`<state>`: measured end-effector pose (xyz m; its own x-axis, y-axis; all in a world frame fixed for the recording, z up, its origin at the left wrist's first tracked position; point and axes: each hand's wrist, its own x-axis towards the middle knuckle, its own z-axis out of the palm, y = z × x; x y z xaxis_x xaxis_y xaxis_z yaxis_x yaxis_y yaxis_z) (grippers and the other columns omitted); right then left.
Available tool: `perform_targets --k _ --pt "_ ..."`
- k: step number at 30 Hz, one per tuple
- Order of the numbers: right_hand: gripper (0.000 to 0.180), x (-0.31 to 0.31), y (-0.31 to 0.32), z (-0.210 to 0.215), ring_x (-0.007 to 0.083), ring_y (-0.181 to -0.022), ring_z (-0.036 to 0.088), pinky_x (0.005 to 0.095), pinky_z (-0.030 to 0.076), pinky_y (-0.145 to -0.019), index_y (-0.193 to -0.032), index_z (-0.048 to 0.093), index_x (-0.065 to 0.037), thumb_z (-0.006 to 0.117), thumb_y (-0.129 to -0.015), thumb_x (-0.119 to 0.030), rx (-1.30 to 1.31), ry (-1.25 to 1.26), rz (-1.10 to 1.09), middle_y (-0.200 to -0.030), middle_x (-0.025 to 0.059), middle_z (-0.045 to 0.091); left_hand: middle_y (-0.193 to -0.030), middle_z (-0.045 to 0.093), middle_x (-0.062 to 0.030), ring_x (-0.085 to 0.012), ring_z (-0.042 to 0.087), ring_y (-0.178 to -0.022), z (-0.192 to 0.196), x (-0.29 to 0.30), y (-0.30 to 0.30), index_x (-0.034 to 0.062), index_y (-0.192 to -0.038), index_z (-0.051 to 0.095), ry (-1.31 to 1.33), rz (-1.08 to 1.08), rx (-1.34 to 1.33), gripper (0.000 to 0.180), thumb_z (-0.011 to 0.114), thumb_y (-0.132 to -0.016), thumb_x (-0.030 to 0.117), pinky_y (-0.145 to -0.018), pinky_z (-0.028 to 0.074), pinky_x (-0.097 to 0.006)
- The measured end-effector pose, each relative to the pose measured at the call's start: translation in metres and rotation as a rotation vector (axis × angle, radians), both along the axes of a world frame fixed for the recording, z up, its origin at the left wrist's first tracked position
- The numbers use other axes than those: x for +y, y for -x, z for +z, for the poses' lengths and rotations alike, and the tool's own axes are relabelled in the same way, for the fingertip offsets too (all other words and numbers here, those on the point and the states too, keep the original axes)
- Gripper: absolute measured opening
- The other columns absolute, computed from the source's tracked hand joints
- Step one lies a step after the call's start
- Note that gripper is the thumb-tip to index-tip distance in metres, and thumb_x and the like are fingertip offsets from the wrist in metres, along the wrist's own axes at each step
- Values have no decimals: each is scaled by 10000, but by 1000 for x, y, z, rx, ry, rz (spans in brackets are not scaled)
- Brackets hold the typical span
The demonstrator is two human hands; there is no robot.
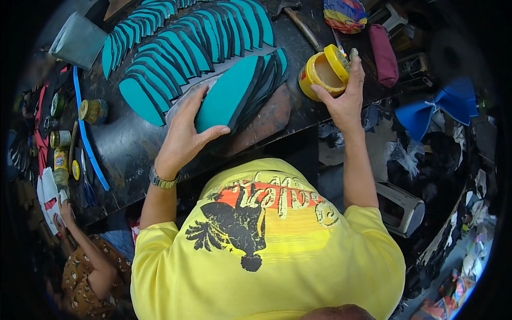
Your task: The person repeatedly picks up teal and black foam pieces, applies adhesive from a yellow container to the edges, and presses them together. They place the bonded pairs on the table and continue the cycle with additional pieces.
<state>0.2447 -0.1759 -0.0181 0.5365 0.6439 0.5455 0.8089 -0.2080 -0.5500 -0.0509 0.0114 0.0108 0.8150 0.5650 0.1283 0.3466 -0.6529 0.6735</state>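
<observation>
My left hand [184, 128] grips the near end of a stack of teal and black sole-shaped pieces [226, 96], thumb and fingers apart around its edges. The stack leans over a worn brown slab [266, 117] on the dark table. My right hand [345, 93] holds a yellow jar [308, 84], thumb at its rim and fingers behind the lid. The jar's yellow lid [337, 61] is tilted up at the mouth, and a pale tan substance shows inside. Beyond my left hand, overlapping rows of similar sole pieces [181, 50] lie fanned out.
A hammer [304, 29] lies behind the jar. A maroon pouch [383, 56] and a colourful bag [344, 15] are at right. Left are jars [92, 111], a blue strip [88, 136] and scissors [92, 165]. Another person's arm [88, 232] reaches in at lower left, holding white material.
</observation>
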Motion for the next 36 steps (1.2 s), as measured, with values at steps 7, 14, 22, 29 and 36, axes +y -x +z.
perform_targets --k 7,14,22,29,36 --pt "1118 12 -20 -4 388 -1395 353 448 311 -1150 -1560 204 -84 860 -702 -376 -2 -17 -48 -1524 231 331 -1361 553 -258 -359 555 -1264 -13 -13 6 -36 -1425 440 69 68 -105 832 836 -774 297 -1040 436 -403" --pt "1125 -6 -47 -2 347 -1391 397 429 324 -1149 -1568 198 -91 857 -708 -394 11 4 -53 -1538 201 357 -1403 543 -217 -339 548 -1280 -7 -30 -1 7 -1461 422 -95 91 -174 776 803 -811 194 -1054 433 -396" --pt "763 -14 -73 -6 234 -1328 468 358 347 -1120 -1535 301 -43 697 -920 -260 405 -126 64 -1503 158 426 -1327 570 -239 -365 572 -1228 -6 -31 -2 -3 -1385 475 -92 89 -181 710 818 -782 148 -1013 466 -402" --pt "613 -5 -87 -14 198 -1307 488 308 341 -1110 -1504 348 6 606 -985 -197 651 -368 45 -1467 137 467 -1234 564 -159 -346 542 -1181 -3 -18 1 16 -1127 587 -6 113 -183 573 883 -664 178 -988 442 -415" --pt "561 -4 -88 -24 238 -1443 323 341 219 -1188 -1517 322 -3 438 -989 -150 710 -408 95 -1557 143 349 -1121 566 -121 -302 522 -1074 -3 -13 5 9 -860 678 -76 111 -111 367 885 -658 234 -922 421 -408"
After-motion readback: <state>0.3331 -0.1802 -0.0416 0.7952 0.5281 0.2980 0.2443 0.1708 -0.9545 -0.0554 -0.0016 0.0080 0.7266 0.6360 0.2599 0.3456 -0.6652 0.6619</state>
